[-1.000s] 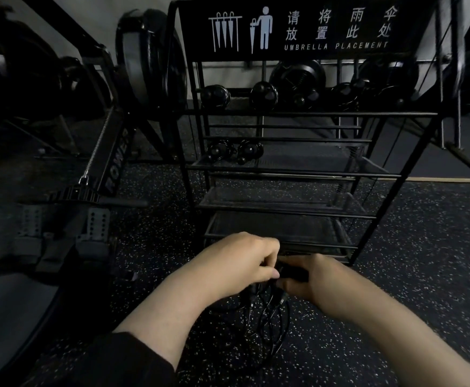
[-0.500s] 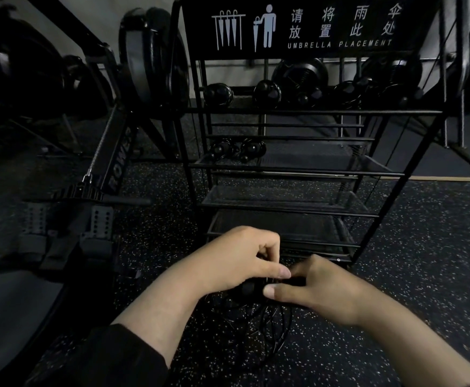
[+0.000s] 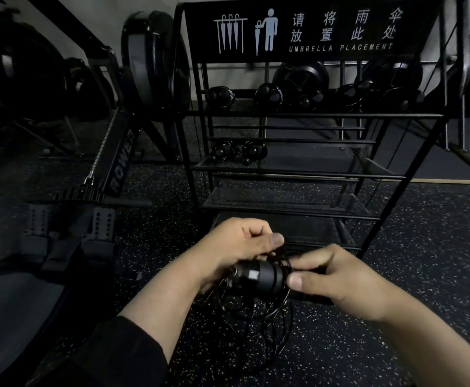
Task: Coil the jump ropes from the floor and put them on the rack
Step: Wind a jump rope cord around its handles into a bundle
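Both hands (image 3: pixel 239 247) (image 3: pixel 337 280) grip, seemingly, jump rope handles (image 3: pixel 259 275) before rack (image 3: pixel 412 177).

The jump rope handle (image 3: pixel 257 276) you held looked like smooth black plastic with a dull satin sheen, and the cord (image 3: pixel 267 328) below it read as thin, slick, glossy cable. The rack (image 3: pixel 284 115) in front of you was matt black painted metal rod, its shelves (image 3: pixel 306 164) a fine wire mesh. The sign panel (image 3: pixel 312 30) on top looked flat and matt with white print. The floor (image 3: pixel 423 247) was rough, speckled black rubber. Your left sleeve (image 3: pixel 122 356) was dark matt cloth. The rower's chain (image 3: pixel 104 148) shone as bare metal.
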Action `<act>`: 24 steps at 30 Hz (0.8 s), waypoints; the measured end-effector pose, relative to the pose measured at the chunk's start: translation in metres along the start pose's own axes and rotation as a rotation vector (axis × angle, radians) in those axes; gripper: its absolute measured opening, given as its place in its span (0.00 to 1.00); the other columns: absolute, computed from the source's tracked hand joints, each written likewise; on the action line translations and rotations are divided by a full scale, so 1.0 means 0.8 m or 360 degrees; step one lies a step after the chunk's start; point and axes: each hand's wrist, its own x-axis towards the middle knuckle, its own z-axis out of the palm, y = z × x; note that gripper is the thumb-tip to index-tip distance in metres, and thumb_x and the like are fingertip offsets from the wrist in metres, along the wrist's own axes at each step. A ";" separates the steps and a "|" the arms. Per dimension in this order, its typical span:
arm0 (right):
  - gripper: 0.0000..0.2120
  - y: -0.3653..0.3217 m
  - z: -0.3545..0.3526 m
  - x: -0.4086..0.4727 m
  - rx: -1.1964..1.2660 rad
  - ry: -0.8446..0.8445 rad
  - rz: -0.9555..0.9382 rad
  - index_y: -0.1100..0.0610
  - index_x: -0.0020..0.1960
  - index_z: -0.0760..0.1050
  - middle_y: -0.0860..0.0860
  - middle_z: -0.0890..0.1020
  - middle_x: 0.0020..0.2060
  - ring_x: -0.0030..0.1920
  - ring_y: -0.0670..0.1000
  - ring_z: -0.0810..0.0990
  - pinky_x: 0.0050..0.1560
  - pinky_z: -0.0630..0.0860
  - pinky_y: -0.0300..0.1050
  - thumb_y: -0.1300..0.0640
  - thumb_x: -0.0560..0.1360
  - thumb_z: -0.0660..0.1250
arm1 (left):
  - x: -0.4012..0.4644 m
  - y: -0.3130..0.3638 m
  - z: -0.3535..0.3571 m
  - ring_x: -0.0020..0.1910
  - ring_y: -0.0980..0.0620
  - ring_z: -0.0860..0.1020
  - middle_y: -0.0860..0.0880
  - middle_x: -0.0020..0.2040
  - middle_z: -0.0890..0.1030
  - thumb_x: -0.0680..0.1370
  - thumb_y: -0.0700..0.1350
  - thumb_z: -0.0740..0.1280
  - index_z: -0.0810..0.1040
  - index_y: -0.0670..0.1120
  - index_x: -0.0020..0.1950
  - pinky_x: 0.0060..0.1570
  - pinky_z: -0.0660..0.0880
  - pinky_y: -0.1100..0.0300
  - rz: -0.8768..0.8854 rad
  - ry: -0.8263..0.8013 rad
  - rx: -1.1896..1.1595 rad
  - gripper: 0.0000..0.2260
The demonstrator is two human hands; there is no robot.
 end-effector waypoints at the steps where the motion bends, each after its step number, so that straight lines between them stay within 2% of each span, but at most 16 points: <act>1: 0.22 0.000 -0.002 0.000 0.0076 0.0046 -0.0046 0.49 0.52 0.88 0.50 0.89 0.45 0.43 0.47 0.84 0.46 0.78 0.38 0.38 0.63 0.78 | 0.001 -0.001 0.002 0.26 0.58 0.70 0.54 0.28 0.74 0.75 0.52 0.71 0.77 0.49 0.34 0.27 0.64 0.66 -0.0045 0.0022 -0.0112 0.12; 3: 0.29 0.000 -0.007 -0.001 0.0224 0.0205 -0.0094 0.50 0.51 0.88 0.53 0.87 0.40 0.35 0.49 0.80 0.36 0.78 0.42 0.32 0.58 0.80 | 0.000 -0.003 0.005 0.26 0.57 0.68 0.54 0.28 0.72 0.80 0.42 0.69 0.78 0.49 0.34 0.26 0.58 0.63 -0.0087 0.0024 -0.0286 0.14; 5: 0.31 -0.002 -0.010 -0.002 0.0312 0.0343 -0.0096 0.51 0.49 0.88 0.54 0.85 0.37 0.33 0.50 0.79 0.32 0.78 0.43 0.30 0.56 0.80 | -0.004 -0.008 0.011 0.28 0.55 0.64 0.54 0.29 0.70 0.82 0.35 0.61 0.78 0.51 0.34 0.29 0.57 0.61 -0.0026 0.0082 -0.0262 0.20; 8: 0.21 -0.002 -0.011 -0.001 0.0341 0.0481 -0.0067 0.52 0.46 0.85 0.55 0.83 0.38 0.35 0.49 0.79 0.34 0.76 0.40 0.38 0.63 0.79 | -0.003 -0.009 0.023 0.27 0.57 0.61 0.56 0.28 0.68 0.85 0.40 0.56 0.76 0.54 0.32 0.27 0.58 0.63 -0.0124 0.0208 -0.0216 0.23; 11: 0.11 -0.004 -0.011 0.001 0.0386 0.0675 -0.0011 0.50 0.46 0.85 0.51 0.84 0.39 0.36 0.46 0.81 0.38 0.75 0.40 0.45 0.70 0.77 | 0.002 -0.006 0.029 0.27 0.57 0.58 0.54 0.30 0.65 0.86 0.46 0.57 0.69 0.50 0.38 0.25 0.56 0.64 -0.0244 0.0233 -0.0237 0.16; 14: 0.15 -0.007 -0.007 0.003 0.0379 0.0817 0.0021 0.51 0.49 0.85 0.50 0.85 0.40 0.35 0.44 0.81 0.37 0.75 0.40 0.44 0.67 0.72 | 0.003 -0.006 0.030 0.26 0.57 0.58 0.54 0.30 0.66 0.86 0.45 0.58 0.72 0.53 0.42 0.24 0.56 0.64 -0.0318 0.0248 -0.0216 0.13; 16: 0.15 -0.007 -0.006 0.006 0.0310 0.0926 0.0048 0.50 0.51 0.85 0.48 0.86 0.39 0.34 0.42 0.81 0.35 0.75 0.37 0.43 0.68 0.72 | 0.003 -0.005 0.030 0.26 0.58 0.59 0.55 0.30 0.67 0.86 0.45 0.57 0.75 0.55 0.51 0.24 0.57 0.64 -0.0351 0.0228 -0.0150 0.09; 18: 0.14 -0.003 -0.010 0.008 0.0174 0.1022 0.0073 0.47 0.53 0.84 0.46 0.87 0.40 0.37 0.42 0.84 0.39 0.77 0.38 0.43 0.70 0.72 | 0.004 -0.008 0.028 0.25 0.57 0.62 0.54 0.31 0.70 0.86 0.46 0.58 0.78 0.55 0.58 0.25 0.59 0.61 -0.0357 0.0249 0.0026 0.09; 21: 0.18 0.008 -0.017 0.010 -0.0196 0.1090 0.0123 0.42 0.58 0.81 0.43 0.87 0.42 0.42 0.40 0.84 0.42 0.77 0.35 0.38 0.70 0.73 | 0.006 -0.011 0.024 0.27 0.53 0.67 0.50 0.32 0.74 0.85 0.50 0.60 0.83 0.49 0.55 0.31 0.64 0.57 -0.0227 0.0270 0.0592 0.13; 23: 0.21 0.017 -0.019 0.013 -0.0481 0.1069 0.0222 0.40 0.61 0.79 0.44 0.86 0.41 0.33 0.39 0.81 0.34 0.75 0.36 0.35 0.71 0.72 | 0.005 -0.009 0.026 0.30 0.52 0.73 0.50 0.34 0.78 0.84 0.50 0.60 0.83 0.43 0.52 0.33 0.71 0.57 -0.0144 0.0268 0.0939 0.15; 24: 0.23 0.019 -0.018 0.014 -0.0599 0.1045 0.0273 0.39 0.62 0.78 0.46 0.85 0.38 0.26 0.39 0.77 0.28 0.72 0.35 0.33 0.71 0.71 | 0.004 -0.009 0.026 0.34 0.52 0.77 0.50 0.38 0.81 0.84 0.50 0.59 0.83 0.43 0.52 0.38 0.76 0.54 -0.0124 0.0277 0.1074 0.16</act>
